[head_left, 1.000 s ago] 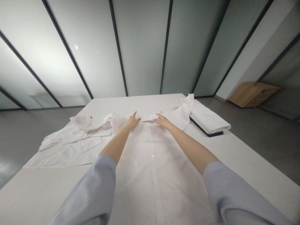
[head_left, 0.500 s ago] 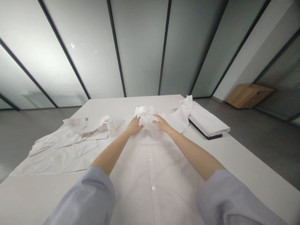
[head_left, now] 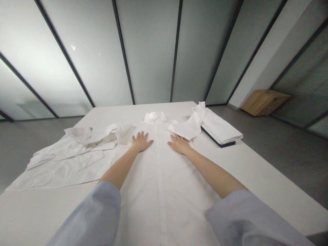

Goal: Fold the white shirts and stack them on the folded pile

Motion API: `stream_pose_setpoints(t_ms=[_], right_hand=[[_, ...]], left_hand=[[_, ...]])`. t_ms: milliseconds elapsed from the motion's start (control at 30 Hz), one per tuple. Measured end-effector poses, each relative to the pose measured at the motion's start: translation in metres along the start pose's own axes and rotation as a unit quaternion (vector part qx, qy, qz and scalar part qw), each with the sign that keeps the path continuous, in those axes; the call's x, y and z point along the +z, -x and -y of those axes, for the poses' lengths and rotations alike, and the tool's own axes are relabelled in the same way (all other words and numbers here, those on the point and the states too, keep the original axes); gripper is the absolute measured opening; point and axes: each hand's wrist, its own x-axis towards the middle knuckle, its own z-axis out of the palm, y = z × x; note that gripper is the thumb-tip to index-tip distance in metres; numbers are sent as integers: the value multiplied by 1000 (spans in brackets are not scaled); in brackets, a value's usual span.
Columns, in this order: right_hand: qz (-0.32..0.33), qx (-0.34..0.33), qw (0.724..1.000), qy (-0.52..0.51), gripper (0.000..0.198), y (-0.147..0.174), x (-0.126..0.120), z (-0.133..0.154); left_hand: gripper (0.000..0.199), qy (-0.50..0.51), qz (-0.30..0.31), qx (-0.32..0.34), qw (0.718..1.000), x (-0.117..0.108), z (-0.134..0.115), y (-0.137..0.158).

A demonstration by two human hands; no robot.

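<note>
A white button-up shirt (head_left: 146,191) lies front side up on the table, its collar (head_left: 155,117) at the far end and its button strip running toward me. My left hand (head_left: 140,142) rests flat on the left chest of the shirt, fingers spread. On the right chest my right hand (head_left: 179,144) lies palm down, also with fingers apart, beside a sleeve (head_left: 188,127) folded out to the right. Neither hand grips the cloth.
More white garments (head_left: 66,160) lie rumpled on the left of the white table (head_left: 266,177). A folded white stack (head_left: 222,126) sits on a dark flat item (head_left: 222,145) at the right. Behind stand frosted glass panels (head_left: 151,51) and a wooden cabinet (head_left: 263,101).
My hands have moved apart from just below the collar and come slightly nearer, flattening onto the chest of the shirt. The shirt front looks smoother, and the view has shifted a little.
</note>
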Motion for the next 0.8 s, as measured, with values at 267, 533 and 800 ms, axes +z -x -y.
stream_pose_setpoints(t_ms=[267,533,800], right_hand=[[-12,4,1000,-12,63,-20,1,-3],[7,-3,1000,-15,67,-32,0,-7],[-11,-10,1000,-21,63,-27,-3,-3]], left_hand=[[67,5,-6,36,999,0,26,-13],[73,-31,21,-8,999,-13,60,-10],[58,-75,-11,-38,996,-12,32,1]])
